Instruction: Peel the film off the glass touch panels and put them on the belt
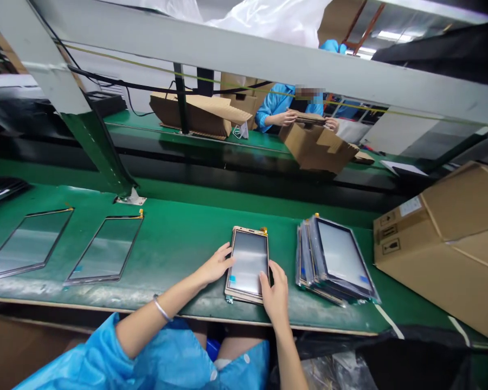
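Observation:
A glossy screen panel with a tan frame (248, 260) lies flat on the green bench (179, 244) in front of me. My left hand (216, 264) rests at its left edge, fingers stretched out and touching the frame. My right hand (275, 290) sits at the panel's lower right corner, fingers curled against its edge. Just right of it lies a fanned stack of similar panels (335, 260).
Two dark glass panels (104, 249) (26, 244) lie on the bench to the left. A large cardboard box (451, 244) stands at the right. A grey steel frame (248, 59) crosses overhead. Across the conveyor, a person in blue (276, 103) handles an open carton (315, 146).

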